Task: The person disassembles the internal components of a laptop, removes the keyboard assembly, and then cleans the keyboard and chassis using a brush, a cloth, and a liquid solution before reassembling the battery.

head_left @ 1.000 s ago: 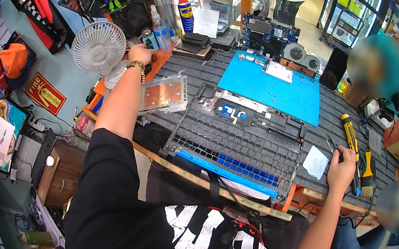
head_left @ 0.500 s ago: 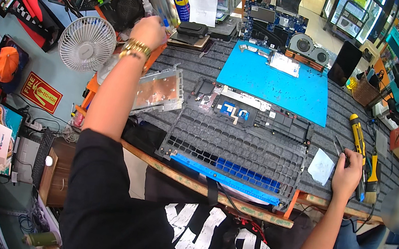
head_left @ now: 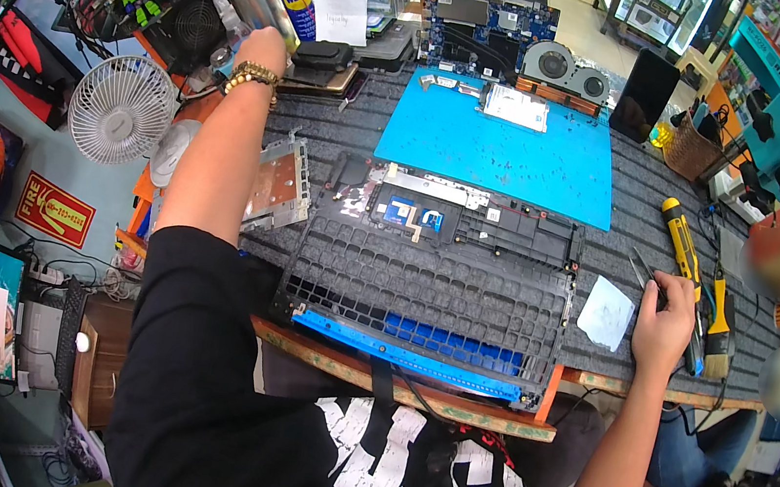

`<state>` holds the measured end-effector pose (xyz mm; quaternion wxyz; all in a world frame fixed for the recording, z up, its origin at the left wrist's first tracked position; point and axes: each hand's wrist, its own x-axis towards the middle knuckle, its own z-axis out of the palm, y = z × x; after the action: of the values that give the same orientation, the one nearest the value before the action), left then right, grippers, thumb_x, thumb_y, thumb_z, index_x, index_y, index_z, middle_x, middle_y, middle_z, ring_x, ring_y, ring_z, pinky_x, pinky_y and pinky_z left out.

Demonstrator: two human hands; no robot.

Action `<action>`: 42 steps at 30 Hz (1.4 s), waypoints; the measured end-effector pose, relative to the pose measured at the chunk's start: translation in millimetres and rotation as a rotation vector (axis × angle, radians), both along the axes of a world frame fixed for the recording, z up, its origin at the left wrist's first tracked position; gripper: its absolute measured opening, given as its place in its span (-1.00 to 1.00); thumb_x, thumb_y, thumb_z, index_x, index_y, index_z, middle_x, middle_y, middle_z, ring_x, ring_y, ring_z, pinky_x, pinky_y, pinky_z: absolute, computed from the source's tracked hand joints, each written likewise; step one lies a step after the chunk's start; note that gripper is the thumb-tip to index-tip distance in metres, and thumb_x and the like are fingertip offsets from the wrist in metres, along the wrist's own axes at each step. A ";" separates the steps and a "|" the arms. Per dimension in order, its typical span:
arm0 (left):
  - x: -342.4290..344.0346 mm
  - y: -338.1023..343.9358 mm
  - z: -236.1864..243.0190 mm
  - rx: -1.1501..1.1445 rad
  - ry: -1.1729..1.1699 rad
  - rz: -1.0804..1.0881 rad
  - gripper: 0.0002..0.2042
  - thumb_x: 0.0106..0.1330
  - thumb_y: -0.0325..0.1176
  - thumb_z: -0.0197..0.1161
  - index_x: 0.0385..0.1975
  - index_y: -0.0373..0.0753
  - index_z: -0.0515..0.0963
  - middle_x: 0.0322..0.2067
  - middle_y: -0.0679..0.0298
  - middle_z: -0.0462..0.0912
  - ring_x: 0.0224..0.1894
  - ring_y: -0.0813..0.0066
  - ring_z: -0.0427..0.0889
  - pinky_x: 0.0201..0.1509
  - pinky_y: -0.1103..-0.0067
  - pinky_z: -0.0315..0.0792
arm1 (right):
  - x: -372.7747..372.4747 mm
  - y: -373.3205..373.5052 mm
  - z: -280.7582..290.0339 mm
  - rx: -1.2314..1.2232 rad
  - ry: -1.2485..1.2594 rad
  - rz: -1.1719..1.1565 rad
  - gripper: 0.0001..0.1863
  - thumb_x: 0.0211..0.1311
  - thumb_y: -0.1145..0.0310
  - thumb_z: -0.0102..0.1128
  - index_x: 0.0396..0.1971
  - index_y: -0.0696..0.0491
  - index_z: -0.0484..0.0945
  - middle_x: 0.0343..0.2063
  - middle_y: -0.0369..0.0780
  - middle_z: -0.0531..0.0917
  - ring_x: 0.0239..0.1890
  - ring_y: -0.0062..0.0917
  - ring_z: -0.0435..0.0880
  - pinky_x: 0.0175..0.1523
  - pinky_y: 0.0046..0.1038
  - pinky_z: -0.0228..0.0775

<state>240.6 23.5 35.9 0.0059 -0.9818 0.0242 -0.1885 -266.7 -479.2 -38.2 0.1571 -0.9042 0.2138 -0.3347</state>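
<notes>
My left hand (head_left: 263, 51) is stretched out to the far left of the bench, beside a clear plastic bottle (head_left: 230, 17) and a spray can (head_left: 296, 3). Its fingertips are hidden, so whether it grips anything does not show. In my right hand (head_left: 666, 319), low on the right, a pair of tweezers (head_left: 641, 267) points up and away. A pale sheet (head_left: 605, 313) lies just left of that hand. Between my arms sits a black laptop chassis (head_left: 435, 279) with an open key grid, a touchpad board (head_left: 413, 215) and a blue strip (head_left: 405, 352) along its near edge.
A blue mat (head_left: 500, 155) holds a metal-cased part (head_left: 516, 107); a circuit board with fans (head_left: 496, 36) stands behind. A metal plate (head_left: 279, 185) lies left of the chassis. On the right are a yellow cutter (head_left: 682, 233), a brush (head_left: 718, 331) and a phone (head_left: 644, 95). A white fan (head_left: 120, 109) is left.
The whole view has shifted, so the bench appears further left. My left hand sits slightly closer to the spray can. My right hand keeps the tweezers at about the same spot.
</notes>
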 end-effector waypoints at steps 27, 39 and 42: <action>-394.7 -261.2 25.9 -0.882 0.314 -1.578 -0.80 0.63 -0.29 0.23 -0.12 -0.33 0.54 -0.51 -0.02 0.62 -0.45 -0.05 0.63 -0.37 0.20 0.47 | -48.3 59.5 68.0 1.464 -0.084 0.881 -0.59 0.77 0.02 0.13 0.08 0.12 0.58 -0.41 -0.44 0.44 -0.45 -0.75 0.31 -0.39 -0.58 0.14; -403.4 -274.9 -9.1 -1.109 0.601 -1.262 -0.63 0.72 -0.12 0.26 -0.31 -0.29 0.63 -0.65 0.40 0.35 -0.54 0.67 0.35 -0.46 0.47 0.26 | -38.9 58.5 42.7 1.296 -0.173 0.802 -0.71 0.77 0.14 0.19 0.08 0.09 0.60 -0.49 -0.50 0.38 -0.53 -0.82 0.23 -0.45 -0.62 0.03; -388.9 -265.3 -10.5 -0.932 0.496 -1.349 -0.66 0.72 -0.16 0.26 -0.29 -0.30 0.62 -0.64 0.34 0.40 -0.55 0.57 0.39 -0.45 0.44 0.31 | -38.8 58.8 40.2 1.429 -0.104 0.817 -0.68 0.79 0.12 0.15 0.11 0.10 0.58 -0.50 -0.49 0.35 -0.54 -0.78 0.22 -0.44 -0.61 0.02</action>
<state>-148.4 -241.8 25.4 -0.5172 -0.6724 0.5237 0.0780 -305.5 -420.4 2.0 0.8135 -0.5762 0.0218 -0.0757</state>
